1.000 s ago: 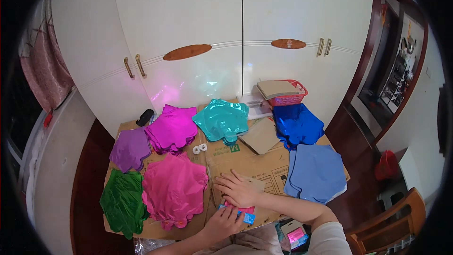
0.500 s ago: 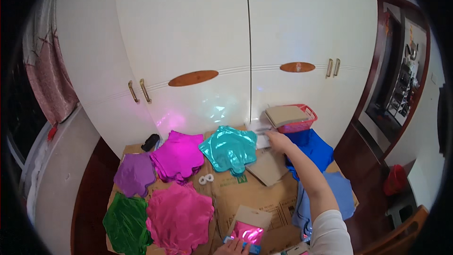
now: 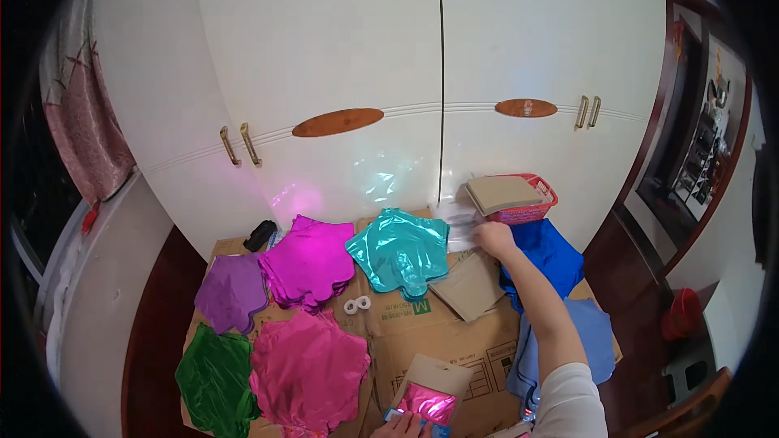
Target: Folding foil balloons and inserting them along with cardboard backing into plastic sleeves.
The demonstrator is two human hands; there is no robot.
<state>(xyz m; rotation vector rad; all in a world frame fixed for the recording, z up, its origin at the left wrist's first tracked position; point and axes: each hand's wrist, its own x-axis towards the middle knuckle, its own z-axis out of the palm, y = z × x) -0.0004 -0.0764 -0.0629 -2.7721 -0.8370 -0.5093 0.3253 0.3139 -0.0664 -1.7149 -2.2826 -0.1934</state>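
My right hand (image 3: 493,239) reaches to the back of the table, its curled fingers on the edge of a stack of clear plastic bags (image 3: 461,227). Its fingertips are partly hidden. At the near edge, my left hand (image 3: 403,427) rests its fingers flat on a folded piece of shiny pink foil (image 3: 428,403) with a blue strip. Under that foil lies a tan card (image 3: 439,373). A stack of tan cards (image 3: 468,288) sits just in front of the bags. Left of the bags is a pile of teal foil balloons (image 3: 398,251).
Flat foil balloons lie in magenta (image 3: 310,259), purple (image 3: 231,292), green (image 3: 216,381), pink (image 3: 310,369), dark blue (image 3: 550,258) and light blue (image 3: 588,341) piles. Two white rolls (image 3: 357,305) sit mid-table. A red basket (image 3: 527,212) bearing tan cards stands before the white cabinet (image 3: 324,32).
My right hand has drawn slightly nearer along the plastic bags and its fingers look more curled. My left hand stays on the pink foil. The whole view has shifted a little.
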